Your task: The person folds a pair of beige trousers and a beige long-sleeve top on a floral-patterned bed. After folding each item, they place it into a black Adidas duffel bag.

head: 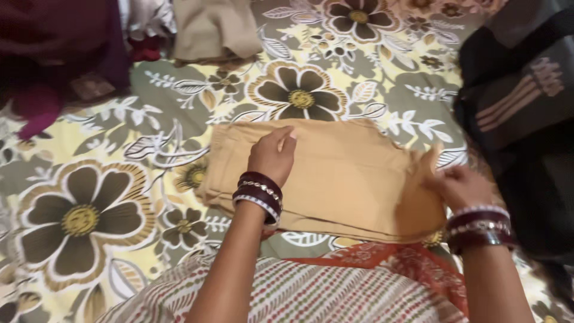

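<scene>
Head view: left hand flat, fingers together, pressing folded tan cotton garment at mid-bedsheet, near its front edge. Right hand pinches the garment's right end. Risk: pinch slips w/ a quick pull, so layers shift and fold opens.

Open floral bedsheet lies left of the hands; dark clothes crowd the right.

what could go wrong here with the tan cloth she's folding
The left hand only presses flat on the folded tan fabric garment, so its layers could slide apart. The right hand pinches just the raised right edge, which might slip free and unfold. The orange patterned cloth beside the near edge could get caught under it.
</scene>
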